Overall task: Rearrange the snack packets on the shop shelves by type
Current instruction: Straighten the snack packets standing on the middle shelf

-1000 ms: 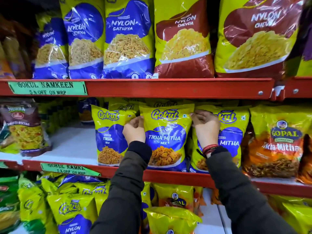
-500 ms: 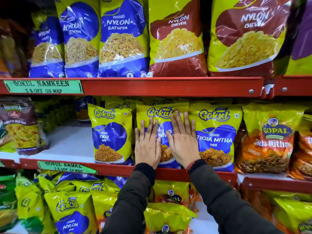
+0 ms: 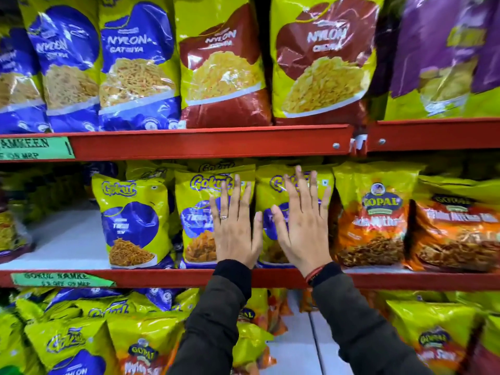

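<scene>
On the middle shelf (image 3: 162,277) stand three yellow-and-blue Gokul packets. The left one is a Tikhi Sev packet (image 3: 134,220). My left hand (image 3: 234,226) lies flat, fingers spread, on the front of the middle Tikha Mitha packet (image 3: 197,212). My right hand (image 3: 303,223) lies flat, fingers spread, on the Tikha Mitha packet to its right (image 3: 273,190). Neither hand grips anything. Two orange Gopal packets (image 3: 374,220) stand further right.
The top shelf (image 3: 211,143) holds tall blue Nylon Gathiya bags (image 3: 135,63), maroon Nylon Chevda bags (image 3: 221,66) and purple bags (image 3: 446,50). The middle shelf's left part shows bare white board (image 3: 65,239). The lower shelf holds piled Gokul and Gopal packets (image 3: 73,342).
My hands went from pinching the middle packet's top corners to lying flat on it, then moved right; the right hand now rests on the neighbouring packet. The view shifted right.
</scene>
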